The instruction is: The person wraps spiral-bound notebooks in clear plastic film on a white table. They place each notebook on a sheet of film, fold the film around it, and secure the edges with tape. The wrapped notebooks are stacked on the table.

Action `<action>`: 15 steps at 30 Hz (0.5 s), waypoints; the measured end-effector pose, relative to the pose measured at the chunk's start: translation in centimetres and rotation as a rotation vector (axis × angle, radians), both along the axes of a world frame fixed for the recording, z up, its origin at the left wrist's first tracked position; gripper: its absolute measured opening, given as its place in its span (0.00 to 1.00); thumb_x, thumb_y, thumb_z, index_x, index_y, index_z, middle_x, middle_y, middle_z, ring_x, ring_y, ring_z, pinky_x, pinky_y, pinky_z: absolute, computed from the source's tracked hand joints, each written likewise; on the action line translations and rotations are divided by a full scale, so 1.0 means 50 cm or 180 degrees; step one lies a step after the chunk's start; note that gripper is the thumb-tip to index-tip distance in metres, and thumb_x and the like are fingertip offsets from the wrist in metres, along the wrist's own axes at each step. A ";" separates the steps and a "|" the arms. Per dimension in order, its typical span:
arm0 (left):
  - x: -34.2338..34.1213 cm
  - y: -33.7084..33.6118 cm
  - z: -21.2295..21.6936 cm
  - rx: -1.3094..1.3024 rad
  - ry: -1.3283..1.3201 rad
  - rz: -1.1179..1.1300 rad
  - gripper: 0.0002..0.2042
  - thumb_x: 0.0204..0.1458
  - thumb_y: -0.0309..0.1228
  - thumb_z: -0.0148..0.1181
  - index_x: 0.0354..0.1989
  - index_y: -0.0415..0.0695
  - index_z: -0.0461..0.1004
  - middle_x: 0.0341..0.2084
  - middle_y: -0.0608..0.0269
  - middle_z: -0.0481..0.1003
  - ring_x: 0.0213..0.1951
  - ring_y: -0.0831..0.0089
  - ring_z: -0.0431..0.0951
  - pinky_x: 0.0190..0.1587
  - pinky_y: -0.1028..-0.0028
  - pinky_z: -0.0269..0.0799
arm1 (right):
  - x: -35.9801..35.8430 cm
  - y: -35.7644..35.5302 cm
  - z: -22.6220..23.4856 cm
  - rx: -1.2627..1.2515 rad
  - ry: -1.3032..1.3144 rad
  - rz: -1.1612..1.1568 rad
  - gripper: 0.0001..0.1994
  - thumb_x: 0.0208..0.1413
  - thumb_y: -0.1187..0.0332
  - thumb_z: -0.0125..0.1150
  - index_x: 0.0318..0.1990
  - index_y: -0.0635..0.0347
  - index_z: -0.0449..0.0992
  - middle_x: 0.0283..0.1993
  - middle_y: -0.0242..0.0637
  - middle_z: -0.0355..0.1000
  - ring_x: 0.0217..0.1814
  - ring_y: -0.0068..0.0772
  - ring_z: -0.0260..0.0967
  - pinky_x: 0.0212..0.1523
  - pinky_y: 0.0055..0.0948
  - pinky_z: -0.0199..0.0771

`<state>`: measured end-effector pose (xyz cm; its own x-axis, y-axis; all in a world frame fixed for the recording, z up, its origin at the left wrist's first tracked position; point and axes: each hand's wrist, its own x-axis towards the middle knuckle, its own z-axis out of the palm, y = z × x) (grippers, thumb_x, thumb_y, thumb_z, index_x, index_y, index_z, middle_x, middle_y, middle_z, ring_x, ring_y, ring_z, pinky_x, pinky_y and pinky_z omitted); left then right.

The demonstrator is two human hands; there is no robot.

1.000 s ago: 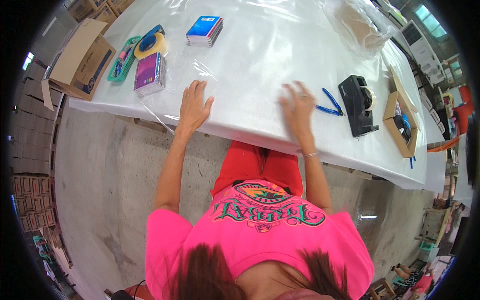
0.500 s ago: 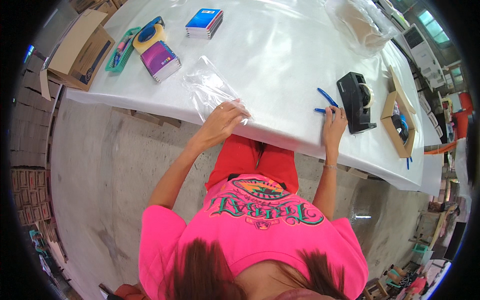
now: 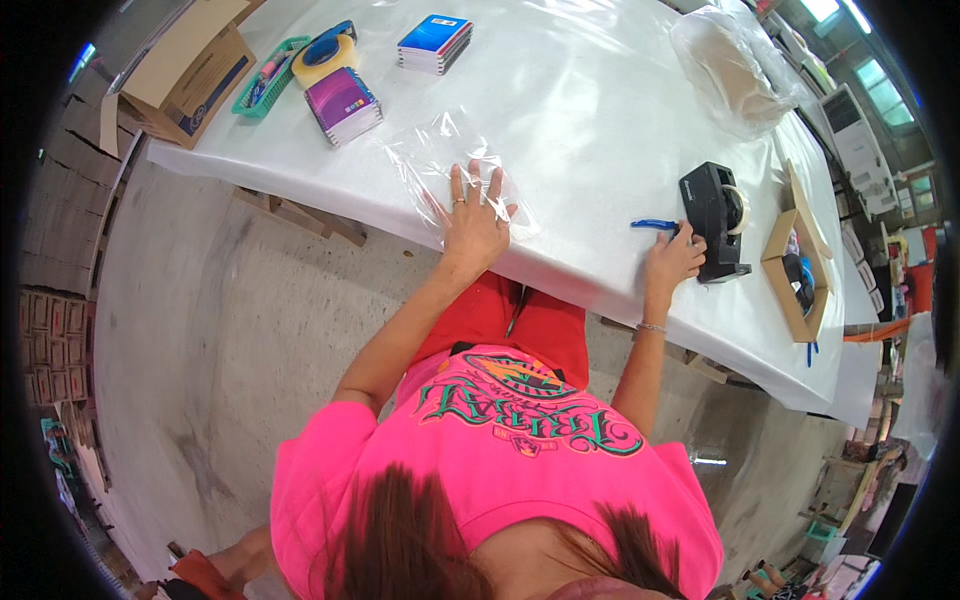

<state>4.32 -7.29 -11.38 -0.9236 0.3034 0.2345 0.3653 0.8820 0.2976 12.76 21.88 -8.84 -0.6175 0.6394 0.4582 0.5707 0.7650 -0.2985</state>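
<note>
My left hand [image 3: 475,225] lies flat with its fingers spread, pressing on a clear plastic sleeve [image 3: 425,160] at the table's front edge. On the right, my right hand [image 3: 675,262] has its fingers curled around the head end of a tool with slim blue handles [image 3: 652,224]. The handles point left, and the tool's head is hidden by my fingers. Just beside that hand stands a black tape dispenser [image 3: 708,200] with a roll of tape. Beyond the sleeve, toward the left, is a stack of purple-covered spiral notebooks [image 3: 342,100].
Blue-covered spiral notebooks [image 3: 434,38] are stacked farther back. At the far left are a wide tape roll [image 3: 325,65], a green basket [image 3: 262,92] and a cardboard box [image 3: 190,85]. An open carton [image 3: 790,268] stands right of the dispenser. Plastic wrapping [image 3: 735,75] lies at the back right.
My left hand has gone from gripping the sleeve's edge to lying flat on it with fingers spread. The blue handles, apart before, now appear together, with my right hand curled at their end.
</note>
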 end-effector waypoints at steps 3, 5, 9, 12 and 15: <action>0.007 0.028 0.015 0.0015 -0.0065 -0.0242 0.30 0.61 0.47 0.45 0.71 0.49 0.53 0.72 0.51 0.45 0.72 0.45 0.37 0.61 0.25 0.24 | -0.035 -0.092 0.025 0.0157 0.0547 0.0783 0.22 0.54 0.67 0.64 0.56 0.55 0.69 0.56 0.49 0.64 0.59 0.52 0.59 0.58 0.46 0.58; 0.016 0.050 0.022 -0.0146 -0.0108 -0.0339 0.31 0.61 0.46 0.45 0.71 0.49 0.53 0.71 0.51 0.46 0.72 0.44 0.37 0.61 0.25 0.24 | -0.092 -0.180 0.030 -0.0921 0.1010 0.2288 0.24 0.52 0.64 0.67 0.57 0.54 0.69 0.57 0.44 0.66 0.63 0.46 0.58 0.62 0.45 0.54; 0.032 0.057 0.004 0.0570 -0.0092 -0.0620 0.30 0.60 0.40 0.46 0.70 0.47 0.52 0.71 0.48 0.46 0.71 0.40 0.38 0.60 0.24 0.23 | -0.142 -0.316 0.059 -0.1296 0.0372 0.2668 0.28 0.50 0.68 0.67 0.59 0.57 0.67 0.54 0.48 0.67 0.57 0.48 0.63 0.57 0.44 0.63; 0.047 -0.017 0.076 0.1133 -0.1154 -0.1100 0.28 0.55 0.32 0.52 0.67 0.45 0.60 0.69 0.44 0.51 0.70 0.45 0.48 0.68 0.46 0.41 | -0.184 -0.265 0.015 -0.1528 0.0368 0.2671 0.25 0.52 0.77 0.60 0.60 0.58 0.67 0.46 0.49 0.73 0.50 0.41 0.70 0.49 0.37 0.70; 0.028 -0.124 0.158 0.2421 -0.0948 -0.0656 0.24 0.55 0.29 0.56 0.62 0.42 0.66 0.59 0.46 0.67 0.66 0.52 0.60 0.65 0.64 0.58 | -0.170 -0.236 0.020 -0.2369 0.0290 0.2513 0.24 0.53 0.81 0.56 0.59 0.58 0.67 0.38 0.44 0.75 0.38 0.33 0.72 0.41 0.31 0.72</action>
